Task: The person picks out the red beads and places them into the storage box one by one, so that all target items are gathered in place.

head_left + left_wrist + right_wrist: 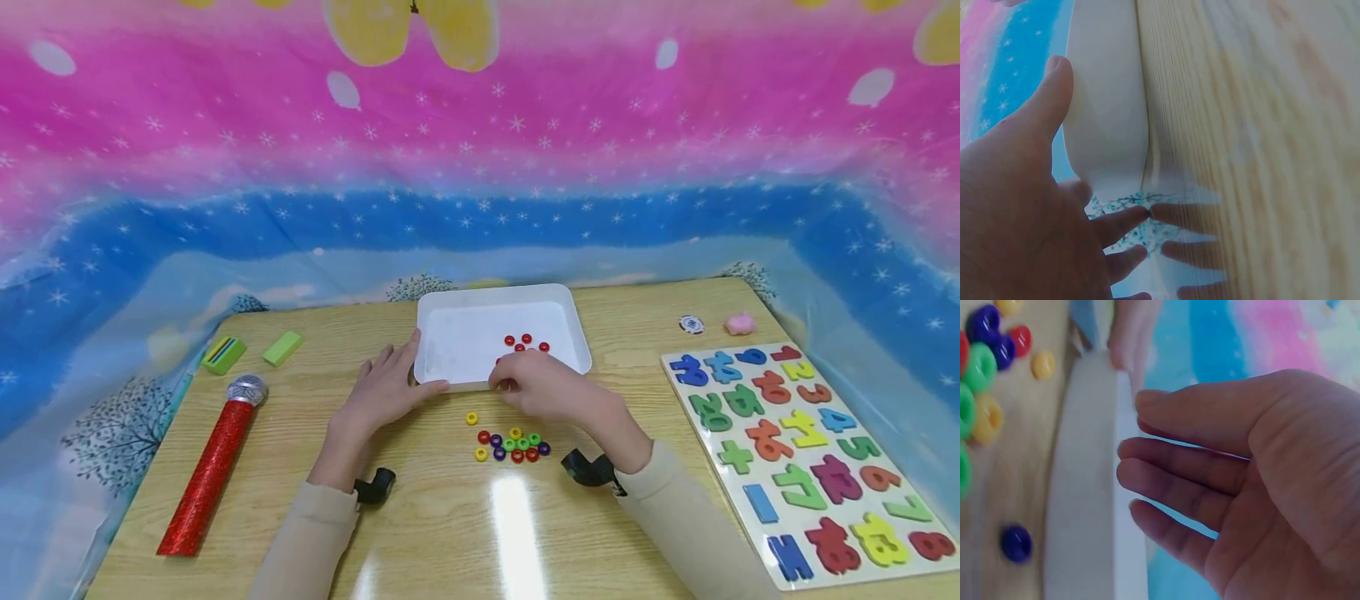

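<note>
A white tray [465, 333] lies on the wooden table with several red ring beads [527, 338] inside. My left hand [381, 392] rests at its front left corner, fingers spread along the left side, thumb at the front rim. The left wrist view shows the thumb [1054, 94] against the tray wall [1110, 94]. My right hand [543, 385] hangs over the front rim, fingers loosely bent. In the right wrist view, nothing shows between its thumb [1197, 412] and visible fingers [1175, 487]; the index finger is mostly hidden. Mixed-colour beads [510, 445] lie before the tray.
A red glittery toy microphone [213, 467] and two green blocks [223, 355] lie at the left. On the right sits a number puzzle board [813, 467], with a round chip [691, 324] and a small pink toy [740, 323] behind it. A patterned sheet [480, 167] hangs beyond the table.
</note>
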### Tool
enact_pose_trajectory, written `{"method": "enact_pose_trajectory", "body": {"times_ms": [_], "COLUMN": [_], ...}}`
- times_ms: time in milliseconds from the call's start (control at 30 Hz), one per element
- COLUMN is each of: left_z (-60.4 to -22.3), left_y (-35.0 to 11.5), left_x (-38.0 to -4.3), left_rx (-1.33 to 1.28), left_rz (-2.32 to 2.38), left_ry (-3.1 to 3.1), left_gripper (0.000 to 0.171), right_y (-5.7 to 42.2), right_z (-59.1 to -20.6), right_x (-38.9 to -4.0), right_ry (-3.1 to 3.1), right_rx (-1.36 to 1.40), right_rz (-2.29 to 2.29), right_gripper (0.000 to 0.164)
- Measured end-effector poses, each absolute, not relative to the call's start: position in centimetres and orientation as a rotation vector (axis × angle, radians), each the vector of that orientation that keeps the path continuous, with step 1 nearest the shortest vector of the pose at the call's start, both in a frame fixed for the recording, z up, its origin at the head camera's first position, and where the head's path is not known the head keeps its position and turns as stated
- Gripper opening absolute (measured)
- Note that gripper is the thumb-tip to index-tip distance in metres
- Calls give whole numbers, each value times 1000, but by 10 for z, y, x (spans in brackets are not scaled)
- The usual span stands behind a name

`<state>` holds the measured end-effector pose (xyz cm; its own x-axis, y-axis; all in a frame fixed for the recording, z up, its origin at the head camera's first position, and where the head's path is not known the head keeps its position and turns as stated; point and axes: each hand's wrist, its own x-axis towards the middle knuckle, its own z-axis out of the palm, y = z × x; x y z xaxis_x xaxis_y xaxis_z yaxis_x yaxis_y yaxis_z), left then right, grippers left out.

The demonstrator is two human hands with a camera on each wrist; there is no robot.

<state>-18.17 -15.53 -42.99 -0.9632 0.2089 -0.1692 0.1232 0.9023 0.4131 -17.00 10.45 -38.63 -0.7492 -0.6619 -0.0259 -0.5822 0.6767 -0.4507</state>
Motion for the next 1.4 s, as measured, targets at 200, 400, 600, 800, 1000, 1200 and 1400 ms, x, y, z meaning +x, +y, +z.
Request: {"method": "enact_pose_trajectory", "body": {"times_ms": [200, 400, 600, 800, 1000, 1200, 1400], "left_z": [-430, -429, -428, -429, -431, -430, -430], "left_y": [-155, -156, -156, -156, -156, -156, -156], "left_x": [-180, -180, -180, -179, -179, -180, -180], "left_rx": [263, 274, 279, 281, 283, 284, 273], "left_rz": [602, 607, 622, 629, 636, 633, 637], "left_ry": [2867, 2861, 2865, 2868, 2868, 2865, 2861], "left_gripper": [103, 103, 103, 103, 103, 103, 104], "right_y": [86, 76, 71, 67, 66, 66, 67], "right_z": [-399, -410, -417, -422, -424, -424, -421], "right_x": [-159, -154, -153, -151, -150, -149, -151], "right_ry": [2588, 2596, 2616, 2657, 2727, 2749, 2703], "right_rx": [-1067, -1214, -1273, -1299, -1329, -1321, -1278], "right_rz": [-570, -459, -376, -329, -267, -251, -322], "right_gripper": [17, 10, 8, 13, 10, 8, 7]}}
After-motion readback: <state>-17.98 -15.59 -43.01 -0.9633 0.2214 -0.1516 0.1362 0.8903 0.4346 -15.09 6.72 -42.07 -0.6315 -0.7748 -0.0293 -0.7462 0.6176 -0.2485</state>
